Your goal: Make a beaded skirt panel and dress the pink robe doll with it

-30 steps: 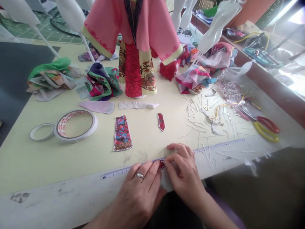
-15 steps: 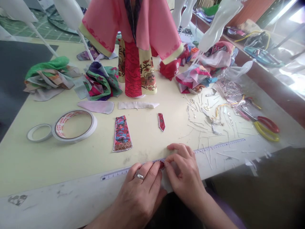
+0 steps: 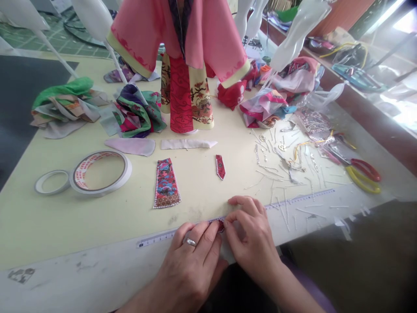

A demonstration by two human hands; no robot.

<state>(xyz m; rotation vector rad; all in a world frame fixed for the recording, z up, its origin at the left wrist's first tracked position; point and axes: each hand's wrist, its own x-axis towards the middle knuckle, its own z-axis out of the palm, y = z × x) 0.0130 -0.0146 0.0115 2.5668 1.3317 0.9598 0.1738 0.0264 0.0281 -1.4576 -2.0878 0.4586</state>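
Observation:
My left hand (image 3: 192,254) and my right hand (image 3: 249,237) meet at the table's near edge. Both pinch a small red fabric piece (image 3: 221,225) edged with beads, pressed down on a clear ruler (image 3: 293,201). A ring shows on my left hand. Just beyond lie a matching small red tab (image 3: 220,167) and a larger floral beaded panel (image 3: 166,183). A doll stand in a pink robe with a red skirt (image 3: 182,56) rises behind them.
Two tape rolls (image 3: 97,171) lie at the left. Fabric scraps (image 3: 65,104) pile at the back left and back right (image 3: 267,106). Bead strings (image 3: 273,169) scatter at the right, with yellow-and-red scissors (image 3: 363,176) beyond. White mannequin forms (image 3: 299,30) stand at the back.
Almost nothing differs; both hands stay pinched on the small red piece, and the view has shifted very slightly.

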